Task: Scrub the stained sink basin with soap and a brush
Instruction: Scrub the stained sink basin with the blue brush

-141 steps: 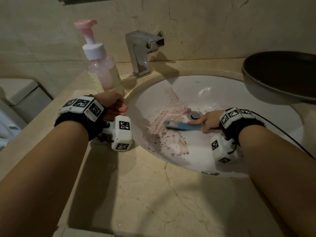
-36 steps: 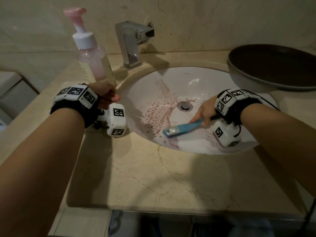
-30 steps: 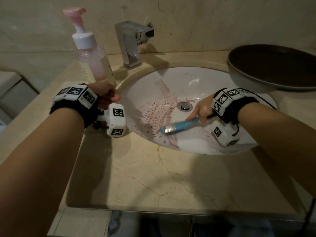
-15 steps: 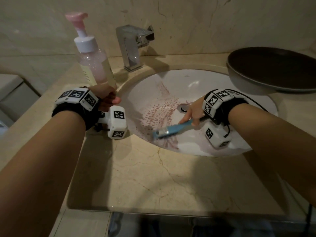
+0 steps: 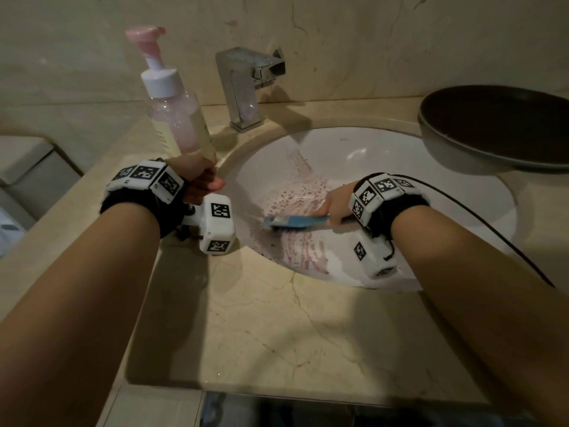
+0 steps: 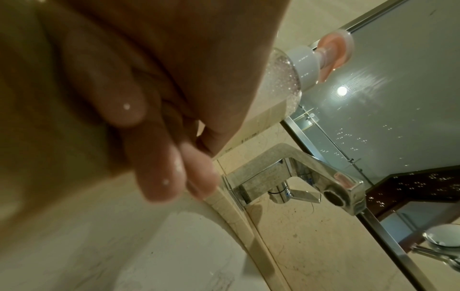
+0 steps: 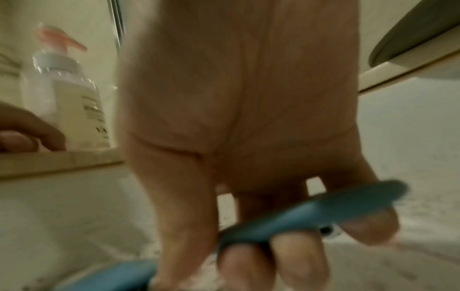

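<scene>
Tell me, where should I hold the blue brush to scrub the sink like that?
Hold the blue brush by its bare handle end, probably coming from the right as the right hand does. Its bristle head points left onto the stains.

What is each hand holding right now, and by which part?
The right hand grips the blue brush by its handle end. The left hand holds the soap bottle around its base.

Dim warm light, blurred wrist views

The blue brush (image 5: 294,222) lies bristles-down on the white sink basin's (image 5: 385,149) reddish stains; the tilted pink-pump soap bottle (image 5: 180,118) stands beside the rim.
</scene>
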`<state>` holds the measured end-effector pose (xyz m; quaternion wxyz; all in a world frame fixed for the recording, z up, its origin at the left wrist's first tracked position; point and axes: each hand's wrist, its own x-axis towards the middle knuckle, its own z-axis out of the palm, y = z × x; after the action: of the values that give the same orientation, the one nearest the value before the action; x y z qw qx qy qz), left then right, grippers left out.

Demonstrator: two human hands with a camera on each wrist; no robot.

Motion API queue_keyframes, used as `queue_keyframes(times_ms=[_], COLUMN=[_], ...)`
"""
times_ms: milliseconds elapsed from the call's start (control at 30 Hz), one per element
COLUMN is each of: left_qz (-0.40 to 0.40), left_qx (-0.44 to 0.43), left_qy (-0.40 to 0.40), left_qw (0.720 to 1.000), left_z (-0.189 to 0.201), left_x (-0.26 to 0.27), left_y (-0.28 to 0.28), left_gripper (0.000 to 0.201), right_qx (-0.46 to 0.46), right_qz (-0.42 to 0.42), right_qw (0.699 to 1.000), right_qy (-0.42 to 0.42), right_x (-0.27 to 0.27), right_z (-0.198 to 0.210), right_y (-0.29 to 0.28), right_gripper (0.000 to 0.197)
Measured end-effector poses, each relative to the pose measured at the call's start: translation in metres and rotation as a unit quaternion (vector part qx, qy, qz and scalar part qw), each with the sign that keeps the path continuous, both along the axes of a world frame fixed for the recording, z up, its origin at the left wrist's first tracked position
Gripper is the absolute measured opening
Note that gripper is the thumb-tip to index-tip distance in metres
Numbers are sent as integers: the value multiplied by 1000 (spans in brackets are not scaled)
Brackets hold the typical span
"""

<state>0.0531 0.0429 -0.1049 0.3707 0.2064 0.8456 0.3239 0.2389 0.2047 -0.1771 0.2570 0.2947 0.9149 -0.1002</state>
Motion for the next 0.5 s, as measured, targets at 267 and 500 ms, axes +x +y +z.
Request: queue_keyframes(times_ms=[267,500], left_qz=[1,4], left_qx=[-11,-18], left_qy=[-7,0], left_qw=[1000,1000], left_z=[-3,-3], left_x=[-4,-4], left_y=[2,2], left_gripper=[36,36], right_qx=[57,73], right_qz=[7,-35], right_qw=[998,996], right_qy=[5,37], right_x=[6,0], right_z=[-10,-16], right_y=[5,3], right_gripper=[38,40])
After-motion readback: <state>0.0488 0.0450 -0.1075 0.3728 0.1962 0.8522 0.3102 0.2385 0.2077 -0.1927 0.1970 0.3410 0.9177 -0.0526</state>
